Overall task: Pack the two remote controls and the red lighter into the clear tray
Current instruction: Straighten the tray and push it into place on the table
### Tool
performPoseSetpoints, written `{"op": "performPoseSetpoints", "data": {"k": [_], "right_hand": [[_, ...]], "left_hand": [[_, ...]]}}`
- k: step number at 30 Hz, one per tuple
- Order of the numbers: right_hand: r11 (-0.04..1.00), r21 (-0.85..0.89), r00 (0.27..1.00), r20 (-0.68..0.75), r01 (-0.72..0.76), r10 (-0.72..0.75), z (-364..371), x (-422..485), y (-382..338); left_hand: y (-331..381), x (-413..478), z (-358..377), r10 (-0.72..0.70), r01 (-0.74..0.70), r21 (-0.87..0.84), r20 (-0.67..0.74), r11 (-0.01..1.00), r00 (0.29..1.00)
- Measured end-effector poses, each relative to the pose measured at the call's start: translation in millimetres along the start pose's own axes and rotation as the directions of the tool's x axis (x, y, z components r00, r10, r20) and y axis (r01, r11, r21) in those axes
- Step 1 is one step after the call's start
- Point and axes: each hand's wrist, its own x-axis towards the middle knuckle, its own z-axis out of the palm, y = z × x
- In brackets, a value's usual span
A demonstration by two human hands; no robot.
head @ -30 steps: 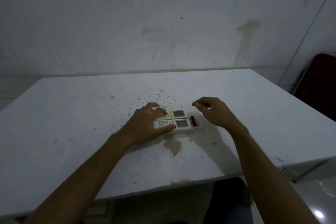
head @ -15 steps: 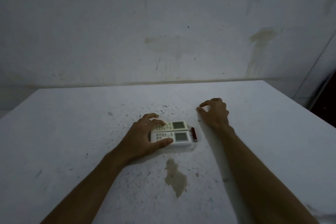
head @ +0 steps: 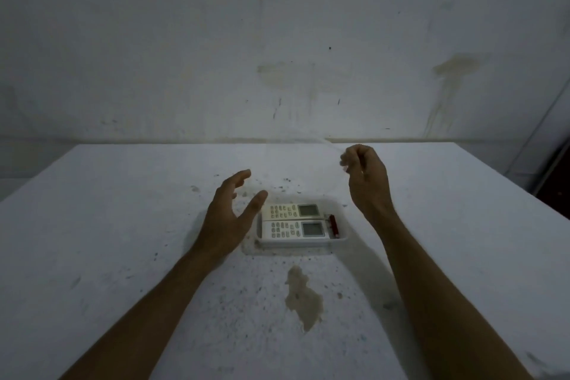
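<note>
Both hands hang above the white table (head: 123, 225) with nothing gripped in either one. On the left, the left hand (head: 228, 219) is spread wide, thumb and fingers apart, palm turned toward the right, hovering just beside the left end of the clear tray (head: 340, 239); its thumb tip overlaps the tray's left edge in the view, and whether it touches cannot be told. On the right, the right hand (head: 365, 182) is raised higher and farther back, fingers loosely curled inward, with a faint blur at the fingertips; it seems to hold nothing, and it is clear of the tray.

The tray sits on the table near the middle, between the two forearms. Inside it two white remote controls lie side by side, long edges touching, buttons to the left and screens to the right: the far remote (head: 293, 211) and the near remote (head: 297, 229). A red lighter (head: 333, 226) lies at the right end of the tray, just beside the screen ends of the remotes, running near to far.

Closer to the camera than the tray, a brownish stain (head: 303, 296) marks the tabletop, and dark specks are scattered around it. Behind the table stands a pale wall (head: 277, 25) with yellowish marks.
</note>
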Motion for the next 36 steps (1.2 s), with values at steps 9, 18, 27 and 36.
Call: {"op": "performPoseSetpoints", "data": {"k": [9, 18, 27, 36], "right_hand": [[0.937, 0.304, 0.982, 0.125, -0.172, 0.140, 18, -25, -36], [0.999, 0.001, 0.969, 0.244, -0.048, 0.047, 14, -37, -37], [0.939, -0.342, 0.968, 0.225, -0.030, 0.113, -21, -44, -15], [0.913, -0.366, 0.924, 0.255, -0.180, 0.285, -31, -48, -4]], "left_hand": [[27, 1, -14, -0.004, -0.051, -0.388, -0.138, 0.920, 0.990], [20, 6, -9, -0.187, 0.066, -0.618, -0.132, 0.783, 0.973], [10, 5, -5, -0.043, 0.021, -0.120, -0.180, 0.993, 0.983], [9, 2, -4, -0.049, 0.057, 0.059, -0.116, 0.997, 0.992]]}}
